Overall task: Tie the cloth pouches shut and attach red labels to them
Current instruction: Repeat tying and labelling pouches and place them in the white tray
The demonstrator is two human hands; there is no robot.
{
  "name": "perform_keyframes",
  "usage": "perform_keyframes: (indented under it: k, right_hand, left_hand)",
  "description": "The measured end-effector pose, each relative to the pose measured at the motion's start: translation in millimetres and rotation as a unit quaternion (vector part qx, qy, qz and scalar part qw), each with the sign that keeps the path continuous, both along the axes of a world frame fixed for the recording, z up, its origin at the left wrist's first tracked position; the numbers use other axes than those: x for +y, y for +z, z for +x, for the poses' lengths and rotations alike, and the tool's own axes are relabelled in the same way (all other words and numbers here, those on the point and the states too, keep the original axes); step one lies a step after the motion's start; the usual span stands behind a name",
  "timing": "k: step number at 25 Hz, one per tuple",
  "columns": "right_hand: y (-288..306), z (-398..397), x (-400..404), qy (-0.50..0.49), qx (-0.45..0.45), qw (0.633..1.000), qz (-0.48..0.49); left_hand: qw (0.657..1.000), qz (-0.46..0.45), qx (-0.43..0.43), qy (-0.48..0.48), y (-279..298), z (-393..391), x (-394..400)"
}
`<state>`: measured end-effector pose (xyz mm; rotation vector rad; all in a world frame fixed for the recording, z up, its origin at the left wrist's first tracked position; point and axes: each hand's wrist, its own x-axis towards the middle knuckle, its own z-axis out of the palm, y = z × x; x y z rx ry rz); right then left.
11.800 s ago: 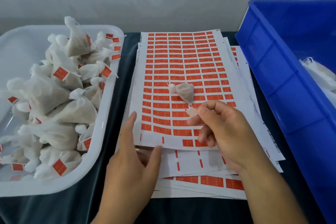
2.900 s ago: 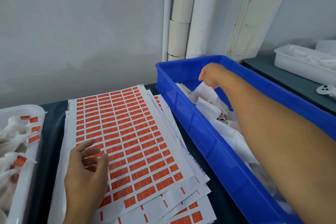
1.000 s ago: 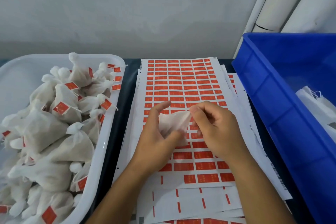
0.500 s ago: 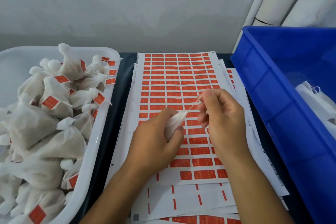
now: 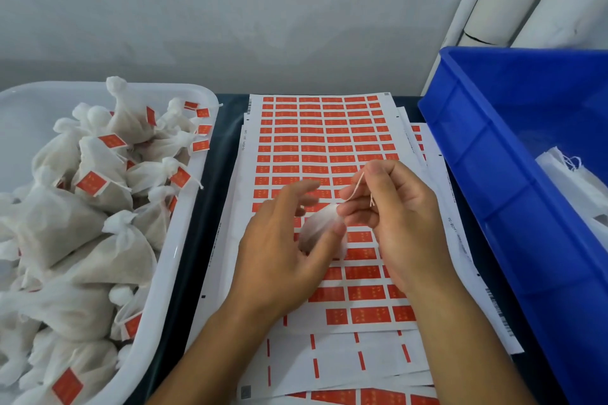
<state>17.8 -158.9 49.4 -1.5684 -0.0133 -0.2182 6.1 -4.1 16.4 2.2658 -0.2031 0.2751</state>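
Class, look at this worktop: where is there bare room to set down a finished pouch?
Bare: the white tray's far-left corner and the dark strip between tray and label sheets. Crowded: the tray's pouch heap.

We can read very little here. The red labels (image 5: 365, 315) on the top sheet (image 5: 316, 148) carry pale marks too small and blurred for us to make out. Along the right margin of a lower sheet (image 5: 460, 240) we see tiny sideways print ending in what looks like "58-50". Similar fine print runs along the far left margin, beside a small barcode (image 5: 249, 106), unreadable.
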Motion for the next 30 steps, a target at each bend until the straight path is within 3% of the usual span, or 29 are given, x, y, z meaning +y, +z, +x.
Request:
perform_keyframes:
  k: [2, 6, 12, 16, 21, 23, 27, 30]
  right_hand:
    - [2.3, -2.0, 0.7, 0.01, -0.033, 0.999, -0.023]
    - [2.6, -5.4, 4.5, 0.019, -0.091, 0.993, -0.068]
    - [0.7, -6.5, 5.8, -0.011, -0.104, 0.991, -0.086]
    - [-0.5, -8.9, 7.5, 0.059, -0.129, 0.983, -0.116]
    - [-9.6, -12.4, 15.3, 0.127, -0.141, 0.956, -0.224]
    - [-12.4, -12.1, 17.9, 0.13, -0.143, 0.949, -0.247]
    - [-9.0, -11.1, 19.0, 0.124, -0.117, 0.977, -0.131]
    - [-6.0, -12.4, 18.1, 0.145, -0.115, 0.976, -0.118]
  left_hand:
    - [0.998, -0.06, 0.004, 0.03, 1.9, 0.4, -2.0]
    - [0.968, -0.203, 0.145, -0.031, 6.2, 1.8, -0.9]
    - [0.948, -0.231, 0.211, -0.053, 15.2, 1.5, 3.9]
    - [0.924, -0.234, 0.296, -0.063, 18.1, -0.4, 0.6]
    - [0.847, -0.414, 0.321, -0.09, 20.5, 4.1, 8.9]
    - [0.83, -0.443, 0.322, -0.105, 19.6, 6.3, 12.8]
    - [0.8, -0.466, 0.362, -0.11, 16.8, 5.3, 10.2]
    - [0.814, -0.428, 0.373, -0.119, 16.2, 3.7, 7.7]
